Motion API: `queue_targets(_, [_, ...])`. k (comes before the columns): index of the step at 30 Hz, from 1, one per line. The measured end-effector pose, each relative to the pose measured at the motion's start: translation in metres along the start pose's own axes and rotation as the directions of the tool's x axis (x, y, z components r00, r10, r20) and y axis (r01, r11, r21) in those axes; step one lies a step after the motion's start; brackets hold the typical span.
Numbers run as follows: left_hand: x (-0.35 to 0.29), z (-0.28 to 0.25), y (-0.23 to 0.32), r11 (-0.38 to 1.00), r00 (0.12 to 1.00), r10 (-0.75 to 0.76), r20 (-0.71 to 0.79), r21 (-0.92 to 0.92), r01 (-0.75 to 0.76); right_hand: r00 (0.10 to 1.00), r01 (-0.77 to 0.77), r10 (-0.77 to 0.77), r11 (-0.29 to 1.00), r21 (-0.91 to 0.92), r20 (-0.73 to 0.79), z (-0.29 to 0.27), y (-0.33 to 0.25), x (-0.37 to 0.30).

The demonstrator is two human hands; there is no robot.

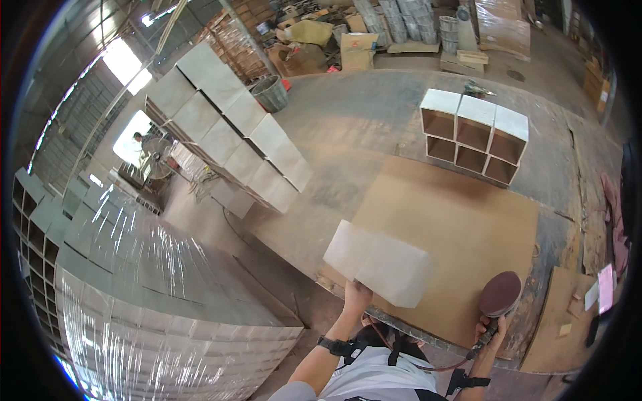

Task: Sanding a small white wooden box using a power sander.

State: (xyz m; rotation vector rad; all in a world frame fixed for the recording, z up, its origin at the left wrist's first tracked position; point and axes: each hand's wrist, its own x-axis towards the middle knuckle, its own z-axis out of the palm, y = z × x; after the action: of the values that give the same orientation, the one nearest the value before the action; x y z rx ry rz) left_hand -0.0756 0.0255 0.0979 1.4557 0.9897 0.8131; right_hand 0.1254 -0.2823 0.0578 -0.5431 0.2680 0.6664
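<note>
My left hand (358, 296) is closed on the near edge of a white box (381, 262), whose pale flat faces are turned up. The box is tilted over the near edge of a brown board (461, 234); whether it touches the board I cannot tell. In my right hand (493, 330) is a hand-held disc sander (500, 294), gripped by its body, with the round maroon pad turned upward. A hose (445, 366) runs from its dark fitting past my waist. The sander is to the right of the box, apart from it.
Open-fronted white cubby boxes (473, 134) stand joined at the back right, a small tool (477, 88) behind them. Tall stacked white boxes (231, 120) rise at the table's left. Film-wrapped boxes (174, 321) fill the lower left. A loose board (555, 321) lies right, beside pink paper (605, 289).
</note>
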Motion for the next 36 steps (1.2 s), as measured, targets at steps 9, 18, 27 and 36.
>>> queue_targets(9, [-0.002,-0.068,0.013,0.969,0.935,-0.184,-0.302,-0.213,0.122,0.994,0.063,-0.080,0.975,-0.211,-0.075,0.008,0.002,0.006])
queue_targets(18, [0.069,-0.253,0.030,0.909,0.847,-0.222,-0.484,-0.417,0.000,0.974,0.119,-0.207,0.825,-0.553,-0.098,0.010,0.012,0.006])
queue_targets(27, [0.182,-0.408,-0.003,0.684,0.840,-0.318,-0.440,-0.720,-0.118,0.893,0.082,-0.386,0.647,-0.758,-0.233,0.072,0.046,-0.010])
queue_targets(36, [0.297,-0.398,-0.096,0.776,0.845,-0.260,-0.468,-0.622,-0.107,0.811,0.019,-0.430,0.697,-0.717,-0.397,0.038,0.031,0.010])
